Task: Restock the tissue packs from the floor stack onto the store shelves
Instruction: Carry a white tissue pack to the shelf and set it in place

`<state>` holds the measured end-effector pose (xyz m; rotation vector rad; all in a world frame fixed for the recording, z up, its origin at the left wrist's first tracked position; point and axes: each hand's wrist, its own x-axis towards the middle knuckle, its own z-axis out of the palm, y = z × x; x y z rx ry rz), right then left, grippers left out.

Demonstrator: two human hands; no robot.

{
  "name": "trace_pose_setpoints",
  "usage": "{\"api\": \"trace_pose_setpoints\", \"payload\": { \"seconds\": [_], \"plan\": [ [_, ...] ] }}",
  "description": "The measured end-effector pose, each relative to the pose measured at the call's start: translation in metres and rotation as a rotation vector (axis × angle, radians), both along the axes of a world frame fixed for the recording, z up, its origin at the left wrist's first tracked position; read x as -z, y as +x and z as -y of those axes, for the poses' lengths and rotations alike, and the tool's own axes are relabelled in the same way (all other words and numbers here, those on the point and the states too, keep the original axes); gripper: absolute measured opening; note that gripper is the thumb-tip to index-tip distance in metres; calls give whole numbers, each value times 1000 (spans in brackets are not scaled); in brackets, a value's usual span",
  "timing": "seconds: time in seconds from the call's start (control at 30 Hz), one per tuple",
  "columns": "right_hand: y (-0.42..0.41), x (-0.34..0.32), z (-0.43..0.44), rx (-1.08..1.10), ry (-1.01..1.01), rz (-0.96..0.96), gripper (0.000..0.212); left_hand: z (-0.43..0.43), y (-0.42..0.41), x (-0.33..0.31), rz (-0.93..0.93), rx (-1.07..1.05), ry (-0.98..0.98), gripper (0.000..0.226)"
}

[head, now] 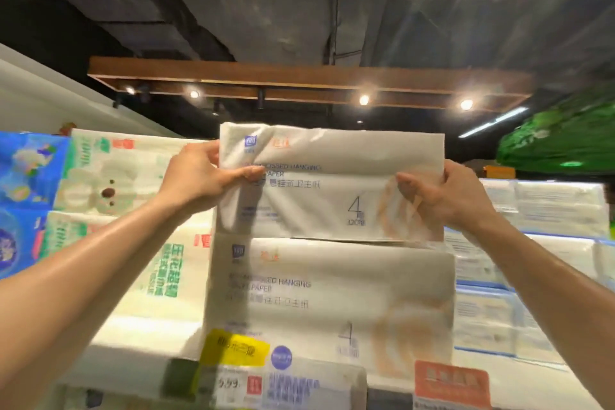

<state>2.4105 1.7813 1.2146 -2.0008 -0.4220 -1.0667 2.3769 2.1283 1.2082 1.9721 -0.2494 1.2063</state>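
Note:
A white tissue pack [329,183] with grey print and a large "4" is held up at the top of the shelf, just above an identical pack [329,296] that stands below it. My left hand [199,173] grips its left edge, thumb across the front. My right hand [442,196] grips its right edge, thumb also on the front. The floor stack is out of view.
Green-printed tissue packs [133,176] stand to the left, blue ones [26,173] further left. White and blue packs [532,243] fill the shelf on the right. Price tags [233,383] line the shelf edge [139,363]. A green bag [565,140] hangs at upper right.

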Motion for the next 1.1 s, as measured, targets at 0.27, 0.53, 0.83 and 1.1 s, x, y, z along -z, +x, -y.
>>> {"api": "trace_pose_setpoints", "payload": {
  "seconds": [0.27,0.53,0.83,1.1],
  "plan": [
    [45,22,-7,148,-102,80,54,-10,77,31,197,-81,99,64],
    [44,24,-8,63,-133,101,29,-13,82,38,201,-107,124,67],
    [9,29,-4,213,74,-20,94,-42,36,54,67,-224,208,82],
    [-134,106,-49,274,-33,88,68,-51,-49,103,137,95,262,71]
  ]
}}
